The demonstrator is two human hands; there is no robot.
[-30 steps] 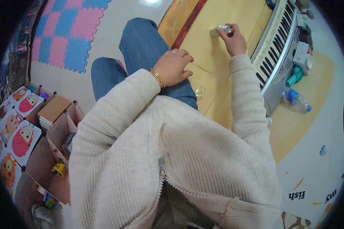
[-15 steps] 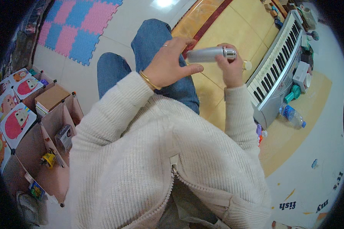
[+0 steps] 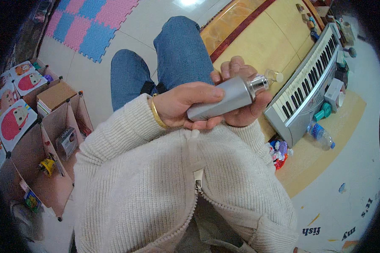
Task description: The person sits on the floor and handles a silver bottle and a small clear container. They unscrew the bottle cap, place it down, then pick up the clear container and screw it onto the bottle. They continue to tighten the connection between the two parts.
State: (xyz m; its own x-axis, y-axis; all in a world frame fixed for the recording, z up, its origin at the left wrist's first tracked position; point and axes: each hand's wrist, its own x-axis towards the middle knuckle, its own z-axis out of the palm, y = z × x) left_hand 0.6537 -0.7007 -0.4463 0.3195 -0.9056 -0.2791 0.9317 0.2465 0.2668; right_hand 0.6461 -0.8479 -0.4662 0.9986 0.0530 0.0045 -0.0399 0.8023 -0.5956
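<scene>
A silver-grey pump bottle (image 3: 223,101) with a shiny chrome collar lies tilted between my hands, its top pointing up and right. My left hand (image 3: 183,103) is closed on the lower body, the thumb laid across its front. Behind the bottle is my right hand (image 3: 245,114), cradling its upper part near the collar, with fingers curled up past the far side. The bottle hides most of the right palm. Just beyond the collar, on the yellow table, a small clear cap-like piece (image 3: 275,76) with a cream end shows.
To the right, an electronic keyboard (image 3: 306,78) rests on the yellow table (image 3: 278,33). Beyond it are a plastic water bottle (image 3: 321,135), a green object (image 3: 323,111) and a white box (image 3: 334,92). Open cubby shelves (image 3: 57,185) stand at left; a foam mat (image 3: 86,31) lies far left.
The pump bottle has come nearer my body and turned more upright. My left hand, open beside it before, now grips its body. My right hand has shifted from the collar to behind the bottle.
</scene>
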